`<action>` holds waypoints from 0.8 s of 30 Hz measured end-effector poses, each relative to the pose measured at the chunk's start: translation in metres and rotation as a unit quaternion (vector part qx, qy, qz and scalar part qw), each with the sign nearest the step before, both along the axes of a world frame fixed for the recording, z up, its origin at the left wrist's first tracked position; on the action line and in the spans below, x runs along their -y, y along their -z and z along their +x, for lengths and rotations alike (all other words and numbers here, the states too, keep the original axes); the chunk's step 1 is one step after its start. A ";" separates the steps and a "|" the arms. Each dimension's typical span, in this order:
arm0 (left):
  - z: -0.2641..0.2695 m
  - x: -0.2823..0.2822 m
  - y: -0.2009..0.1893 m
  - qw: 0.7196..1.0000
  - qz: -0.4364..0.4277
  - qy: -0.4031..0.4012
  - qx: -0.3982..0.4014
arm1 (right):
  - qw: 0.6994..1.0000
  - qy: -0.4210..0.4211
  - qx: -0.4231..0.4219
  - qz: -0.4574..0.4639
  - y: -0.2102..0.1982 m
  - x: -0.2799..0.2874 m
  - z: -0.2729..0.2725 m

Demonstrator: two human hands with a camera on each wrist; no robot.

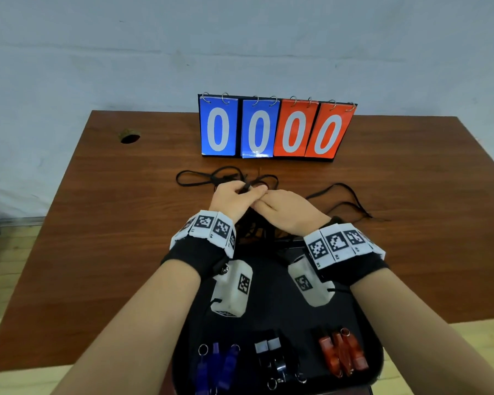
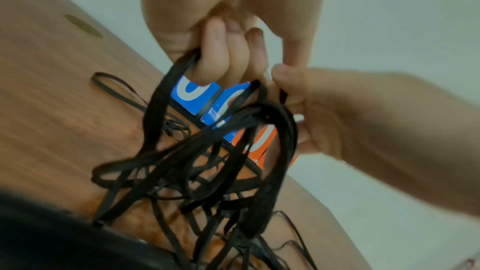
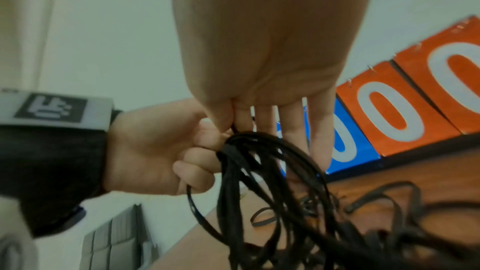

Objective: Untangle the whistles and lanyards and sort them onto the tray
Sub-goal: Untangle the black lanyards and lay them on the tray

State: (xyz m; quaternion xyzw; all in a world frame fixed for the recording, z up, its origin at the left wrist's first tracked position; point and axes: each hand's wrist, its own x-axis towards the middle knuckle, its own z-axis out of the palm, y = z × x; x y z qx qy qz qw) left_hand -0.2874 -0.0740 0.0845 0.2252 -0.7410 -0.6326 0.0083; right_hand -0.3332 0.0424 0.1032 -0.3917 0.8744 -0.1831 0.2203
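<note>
A tangle of black lanyards (image 1: pixel 254 230) hangs from both hands above the far edge of the black tray (image 1: pixel 274 309). My left hand (image 1: pixel 247 191) grips several straps in curled fingers (image 2: pixel 215 52). My right hand (image 1: pixel 264 199) meets it and pinches one strap end between thumb and forefinger (image 3: pixel 240 118), its other fingers straight. The bundle (image 2: pixel 207 161) droops to the table. On the near part of the tray lie blue whistles (image 1: pixel 217 363), black whistles (image 1: pixel 271 357) and red whistles (image 1: pixel 342 354) in separate groups.
A flip scoreboard (image 1: pixel 274 129) showing zeros stands at the back of the brown table (image 1: pixel 97 252). Loose lanyard loops lie behind the hands (image 1: pixel 200 181) and to the right (image 1: pixel 351 201). A round cable hole (image 1: pixel 129 137) sits at the back left.
</note>
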 end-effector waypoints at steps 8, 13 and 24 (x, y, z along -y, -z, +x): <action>0.003 0.012 -0.011 0.982 0.098 -0.150 -0.065 | 0.962 0.142 0.107 -0.206 0.028 -0.029 -0.006; 0.004 0.028 -0.019 0.959 0.154 -0.215 -0.101 | 0.971 0.205 0.026 -0.120 0.053 -0.052 -0.012; 0.011 0.019 -0.023 0.989 0.066 -0.113 -0.064 | 0.907 0.376 0.005 -0.188 0.031 -0.045 -0.027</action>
